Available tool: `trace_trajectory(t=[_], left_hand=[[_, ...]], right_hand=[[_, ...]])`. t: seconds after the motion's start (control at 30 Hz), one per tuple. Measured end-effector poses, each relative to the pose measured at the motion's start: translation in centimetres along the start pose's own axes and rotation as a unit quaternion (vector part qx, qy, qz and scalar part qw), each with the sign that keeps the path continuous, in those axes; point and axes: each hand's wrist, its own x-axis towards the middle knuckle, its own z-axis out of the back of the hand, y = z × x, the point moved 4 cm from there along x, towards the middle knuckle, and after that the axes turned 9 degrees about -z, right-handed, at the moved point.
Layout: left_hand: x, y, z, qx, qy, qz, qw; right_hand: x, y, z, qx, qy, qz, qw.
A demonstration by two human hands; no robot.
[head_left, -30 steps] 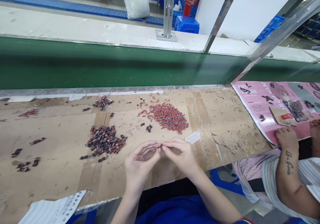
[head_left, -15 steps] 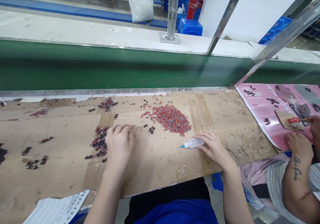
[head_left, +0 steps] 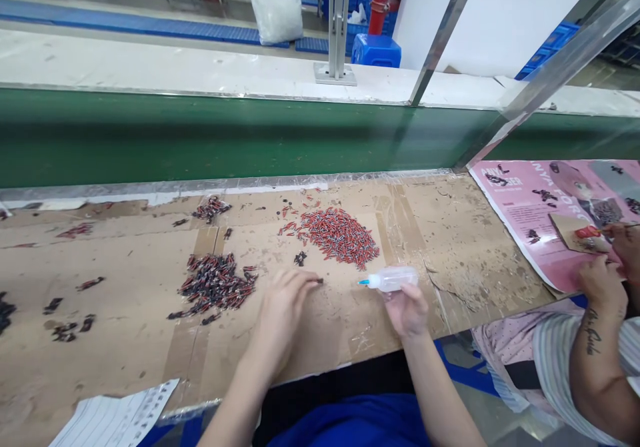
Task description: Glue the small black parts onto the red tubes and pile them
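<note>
My left hand [head_left: 286,300] is above the cardboard, its fingertips pinched on a small dark part [head_left: 320,280] too tiny to name. In my right hand [head_left: 409,306] is a clear squeeze bottle [head_left: 395,278], lying on its side with its blue needle tip [head_left: 363,282] pointing left toward the small part; the two are apart. Beyond both hands spreads a pile of small red and silver pieces [head_left: 340,237]. To the left of my left hand lies a heap of black and red pieces [head_left: 215,284]. A few dark bits [head_left: 300,258] sit between the piles.
Cardboard [head_left: 120,340] covers the bench, with a lined paper sheet [head_left: 117,414] at its front left. A green-sided ledge [head_left: 225,137] runs along the back. On the right, a co-worker's hands [head_left: 603,280] are over a pink poster [head_left: 515,234]; a metal post [head_left: 445,37] rises nearby.
My left hand has moved right from the black and red heap and now pinches a small dark part. My right hand has turned its palm upward under the bottle, which remains held.
</note>
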Motion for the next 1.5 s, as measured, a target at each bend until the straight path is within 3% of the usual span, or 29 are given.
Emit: trace_trajectory(t=[0.13, 0.23, 0.37, 0.5, 0.9, 1.27, 1.5], left_hand=[[-1.6, -1.1, -2.3, -0.016, 0.002, 0.025, 1.0], [-2.1, -0.6, -2.9, -0.025, -0.019, 0.038, 0.999], [-2.3, -0.2, -2.9, -0.052, -0.044, 0.053, 0.996], [-2.4, 0.1, -3.4, -0.076, -0.05, 0.105, 0.99], [-2.2, 0.2, -3.1, -0.119, -0.055, 0.145, 0.981], [-1.9, 0.0, -2.8, -0.126, -0.044, 0.167, 0.977], [-1.9, 0.0, -2.8, -0.119, -0.04, 0.168, 0.978]], right_hand=[[0.5, -1.5, -1.8, 0.068, -0.02, -0.048, 0.996], [0.4, -1.7, -1.9, 0.006, -0.055, -0.029, 0.998], [-0.1, -1.3, -2.0, -0.148, -0.067, 0.022, 0.986], [-0.6, -1.2, -2.3, -0.206, -0.069, 0.042, 0.975], [-0.5, -1.3, -2.7, -0.276, -0.053, 0.054, 0.958], [-0.5, -1.3, -2.6, -0.258, -0.073, 0.049, 0.962], [-0.4, -1.1, -2.8, -0.271, -0.052, 0.048, 0.96]])
